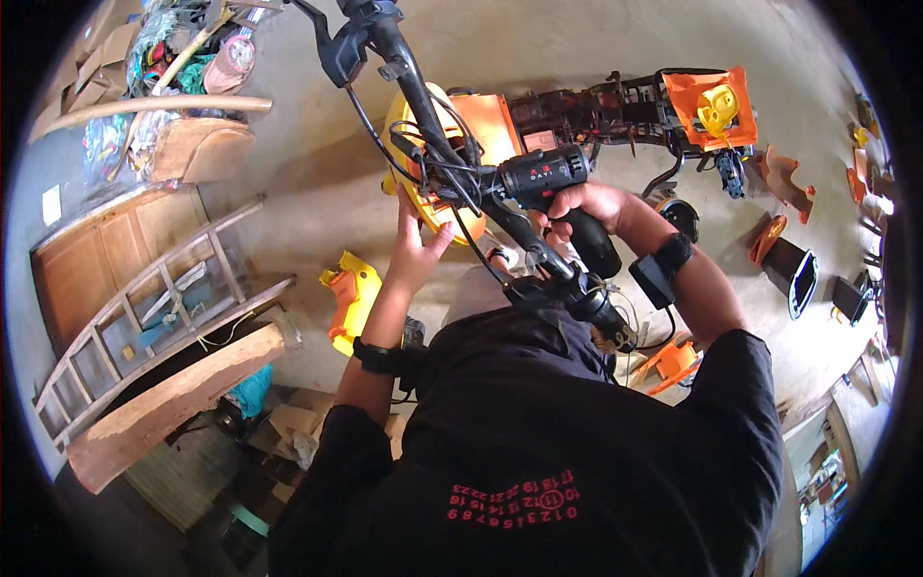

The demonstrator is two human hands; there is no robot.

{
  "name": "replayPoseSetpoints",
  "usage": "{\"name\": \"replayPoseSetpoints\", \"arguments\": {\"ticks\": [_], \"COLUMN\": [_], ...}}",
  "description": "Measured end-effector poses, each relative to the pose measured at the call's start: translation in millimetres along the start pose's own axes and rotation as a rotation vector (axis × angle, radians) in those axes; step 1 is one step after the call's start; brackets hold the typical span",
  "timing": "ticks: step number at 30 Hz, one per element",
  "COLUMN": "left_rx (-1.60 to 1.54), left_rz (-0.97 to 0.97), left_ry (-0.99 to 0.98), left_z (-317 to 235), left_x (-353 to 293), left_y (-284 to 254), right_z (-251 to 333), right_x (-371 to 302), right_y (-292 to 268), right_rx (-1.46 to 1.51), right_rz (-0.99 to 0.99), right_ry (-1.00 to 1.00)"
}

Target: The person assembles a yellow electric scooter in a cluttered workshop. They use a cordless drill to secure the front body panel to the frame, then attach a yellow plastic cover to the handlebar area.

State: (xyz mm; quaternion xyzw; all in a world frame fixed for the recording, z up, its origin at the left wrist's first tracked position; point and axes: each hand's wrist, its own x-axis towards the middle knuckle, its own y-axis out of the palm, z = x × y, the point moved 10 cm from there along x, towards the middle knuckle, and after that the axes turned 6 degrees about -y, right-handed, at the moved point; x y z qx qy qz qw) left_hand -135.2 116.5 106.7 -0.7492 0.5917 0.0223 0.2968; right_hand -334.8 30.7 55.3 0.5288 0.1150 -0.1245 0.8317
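Observation:
A black cordless drill (546,177) is in my right hand (604,206), the fingers wrapped round its grip. It lies right above the bare black handlebar (413,91), its nose end pointing left toward the middle of the bar; the tip is hidden among cables. My left hand (415,254) grips the lower edge of a yellow front panel (396,130), thumb on the near side and fingers partly behind it. Loose black cables (452,144) hang over the bar's middle. Behind stands the stripped motorbike frame (586,113), with an orange panel (490,123) near the front.
A yellow and orange body part (354,300) stands on the floor to the left. A wooden ladder (159,308) and a log (178,404) lie farther left. More orange parts (670,365) and a black-and-orange piece (786,260) are on the right. An orange panel (683,96) tops the frame's rear.

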Motion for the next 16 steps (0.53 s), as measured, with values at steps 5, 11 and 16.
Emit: {"name": "replayPoseSetpoints", "arguments": {"ticks": [5, 11, 16], "left_rx": [0.182, 0.406, 0.491], "left_rz": [-0.075, -0.417, -0.343], "left_ry": [0.047, 0.083, 0.177], "left_z": [-0.7, -42.6, -57.1], "left_x": [-3.9, -25.9, -26.5], "left_y": [-3.9, -28.1, -25.6], "right_z": [-1.0, 6.8, 8.1], "right_x": [-0.5, -5.3, -9.3], "right_y": [4.5, 3.8, -1.4], "right_rx": [0.023, -0.01, 0.002], "right_rz": [0.069, -0.021, -0.09], "right_ry": [0.016, 0.026, 0.052]}}
